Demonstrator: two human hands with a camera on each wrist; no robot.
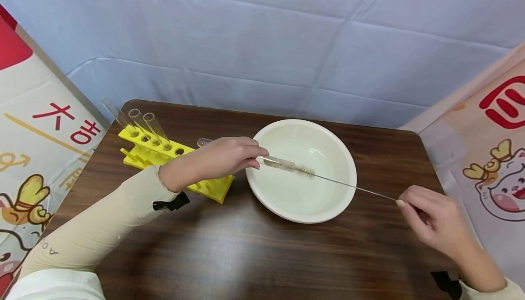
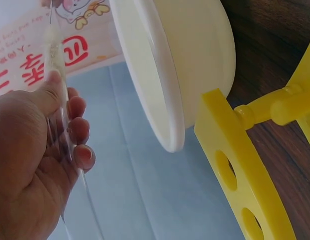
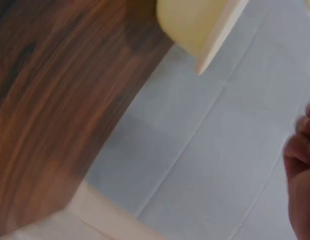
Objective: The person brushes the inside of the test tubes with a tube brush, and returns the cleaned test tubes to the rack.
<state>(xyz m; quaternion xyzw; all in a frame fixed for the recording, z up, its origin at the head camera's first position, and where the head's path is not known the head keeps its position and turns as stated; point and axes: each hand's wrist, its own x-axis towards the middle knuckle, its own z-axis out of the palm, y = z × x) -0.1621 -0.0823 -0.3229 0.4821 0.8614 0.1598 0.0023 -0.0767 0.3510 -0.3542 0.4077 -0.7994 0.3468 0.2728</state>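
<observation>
Only the head view shows you the whole length of the thin grey metal wire brush (image 1: 305, 171): at the centre of the frame its pale bristles sit partly inside the mouth of the clear, slender, glass-like test tube (image 1: 280, 162), above the round white smooth-rimmed basin (image 1: 287, 197), and at lower right your right hand (image 1: 436, 222) pinches the wire's far end between thumb and finger. Your right wrist view catches just the curled fingers of that hand at the right edge, with a slice of the basin at the top. Your left wrist view gives what the head view hides: your left hand (image 1: 234, 156), at the left of that frame, has thumb and fingers wrapped round the tube, which lies along the palm. It also shows the basin's curved outer wall and, at lower right, the round holes in the glossy yellow rack (image 1: 217, 191). In the head view, three clear, open-mouthed tubes (image 1: 155, 126) lean in that rack at left. Beneath is the dark brown, wood-grained desk (image 1: 246, 254), shiny at lower centre; behind hangs creased pale-blue cloth (image 1: 262, 40).
</observation>
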